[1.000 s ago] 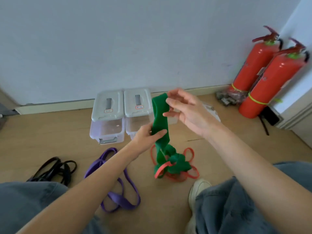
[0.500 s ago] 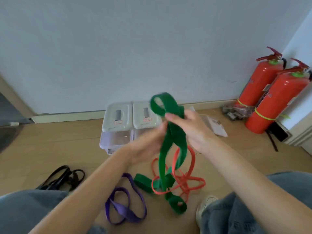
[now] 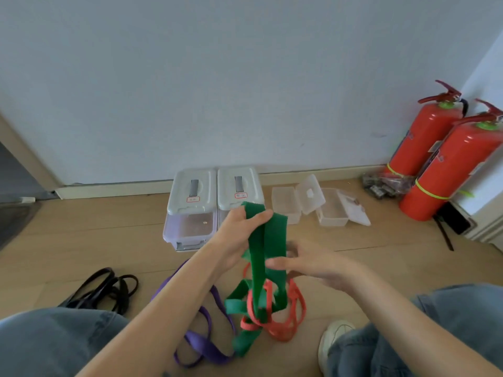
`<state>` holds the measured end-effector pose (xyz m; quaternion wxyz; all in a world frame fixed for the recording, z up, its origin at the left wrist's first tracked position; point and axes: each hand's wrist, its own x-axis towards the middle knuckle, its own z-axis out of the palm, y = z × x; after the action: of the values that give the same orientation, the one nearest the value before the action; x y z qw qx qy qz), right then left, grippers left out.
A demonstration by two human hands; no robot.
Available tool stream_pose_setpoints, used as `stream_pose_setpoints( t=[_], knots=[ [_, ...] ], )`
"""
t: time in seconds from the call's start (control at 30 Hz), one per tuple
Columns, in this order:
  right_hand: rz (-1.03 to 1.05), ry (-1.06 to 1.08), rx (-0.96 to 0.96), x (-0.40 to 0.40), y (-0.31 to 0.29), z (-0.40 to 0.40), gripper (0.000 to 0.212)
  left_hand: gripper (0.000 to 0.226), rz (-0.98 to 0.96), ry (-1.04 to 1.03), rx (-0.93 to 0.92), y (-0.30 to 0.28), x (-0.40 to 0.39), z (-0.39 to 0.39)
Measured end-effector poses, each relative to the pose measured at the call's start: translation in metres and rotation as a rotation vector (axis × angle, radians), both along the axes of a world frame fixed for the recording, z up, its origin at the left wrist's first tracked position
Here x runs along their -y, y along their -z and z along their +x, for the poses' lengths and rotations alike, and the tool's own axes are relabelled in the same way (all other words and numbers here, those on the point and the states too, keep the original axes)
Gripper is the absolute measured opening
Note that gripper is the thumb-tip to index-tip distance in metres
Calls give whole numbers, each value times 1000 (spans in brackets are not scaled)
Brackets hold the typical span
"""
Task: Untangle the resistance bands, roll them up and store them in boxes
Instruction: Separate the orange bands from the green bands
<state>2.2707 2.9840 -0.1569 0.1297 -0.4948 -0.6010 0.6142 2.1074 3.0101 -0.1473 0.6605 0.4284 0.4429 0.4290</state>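
**Green band held up, red band tangled below**

Head view: the green band [image 3: 268,248] is lifted above the floor [image 3: 81,240], its top fold pinched by the left hand [image 3: 239,235], thumb and fingers curled round the fabric. The right hand [image 3: 313,263] is placed just beside the hanging strands, fingers stretched out and loosely spread; the fingertips [image 3: 272,263] are seen against the green strip, but whether anything is actually clamped there cannot be told. Lower down, the green strands are threaded through the red band [image 3: 283,319], which is heaped on the floor between the knees. The purple band [image 3: 201,346] is laid flat just to the left of that knot, and the black band [image 3: 109,287] is bunched further left, well apart. Behind the hands, 2 lidded boxes [image 3: 215,194] are set side by side against the wall, lids shut. To their right, 2 small clear boxes [image 3: 310,205] are left with lids open. 2 fire extinguishers [image 3: 441,159] are stood in the far right corner.
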Motion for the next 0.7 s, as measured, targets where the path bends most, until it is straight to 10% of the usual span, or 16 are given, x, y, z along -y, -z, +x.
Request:
stream_pose_setpoints(
  t=[0.27, 0.4, 0.7],
  knots=[
    [272, 277, -161, -2, -27, -7, 9, 39, 11, 101, 220, -31, -11, -2],
    [124, 538, -393, -20, -54, -4, 10, 46, 76, 507, -225, 13, 19, -2],
    [11, 7, 78, 8, -15, 23, 56, 32, 36, 203, -82, 6, 15, 10]
  ],
)
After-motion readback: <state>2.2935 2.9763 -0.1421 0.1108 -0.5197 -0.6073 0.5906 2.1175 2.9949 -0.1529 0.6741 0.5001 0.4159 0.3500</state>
